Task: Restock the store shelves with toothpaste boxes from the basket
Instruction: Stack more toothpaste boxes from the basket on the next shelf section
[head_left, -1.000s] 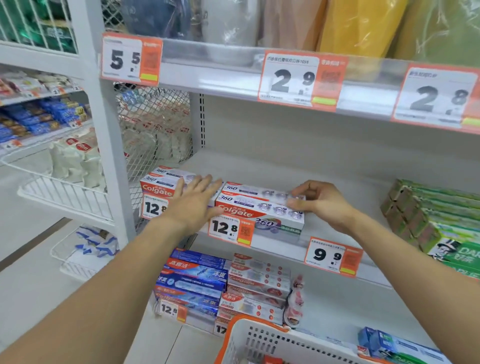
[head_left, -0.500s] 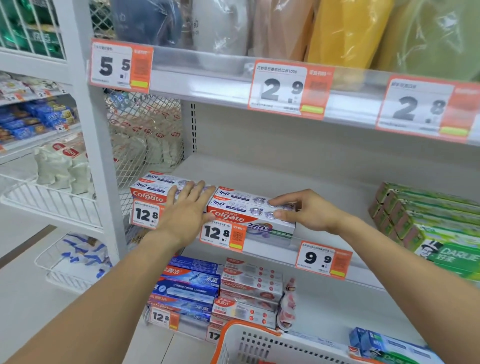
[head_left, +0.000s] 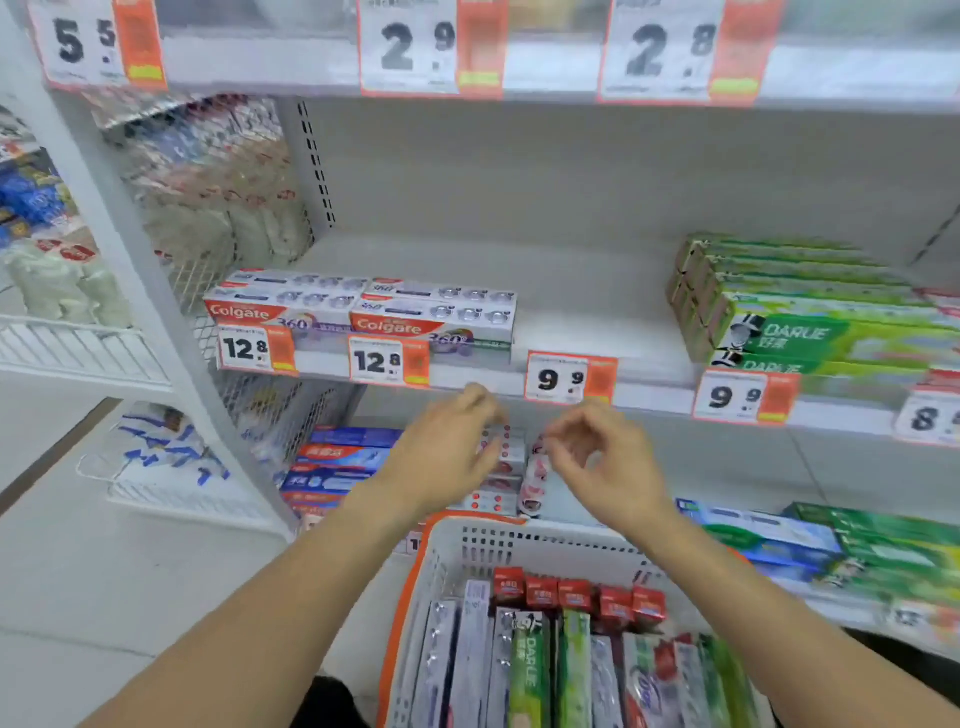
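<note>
Cardboard toothpaste boxes (head_left: 524, 670) are packed upright in the white and orange basket (head_left: 457, 551) at the lower centre of the frame, with small red boxes (head_left: 576, 597) wedged along their far ends. Above them, at frame centre, both hands are held empty and apart from every box: the left hand (head_left: 441, 457) has its fingers loosely curled and blurred, and the right hand (head_left: 608, 462) has its fingers bent with thumb and forefinger drawn close, though whether they touch cannot be told through the blur. On the middle shelf (head_left: 582, 312), two stacks of Colgate boxes (head_left: 363, 312) are set flush with the front edge at left of centre, behind the 12.8 price tags (head_left: 387, 361). A bare stretch is left beside them above the 9.9 tag (head_left: 569, 376), and green Darlie boxes (head_left: 810, 322) are stacked at the right.

Several slips could follow from here. Because the boxes are jammed tightly together, a neighbour might be dragged up and tipped out when one is pulled. A wrong brand could be lifted, since silver, green and red packs are mixed, and then shelved over a tag that does not match. The Colgate stacks could be knocked off the front edge by a careless reach.
</note>
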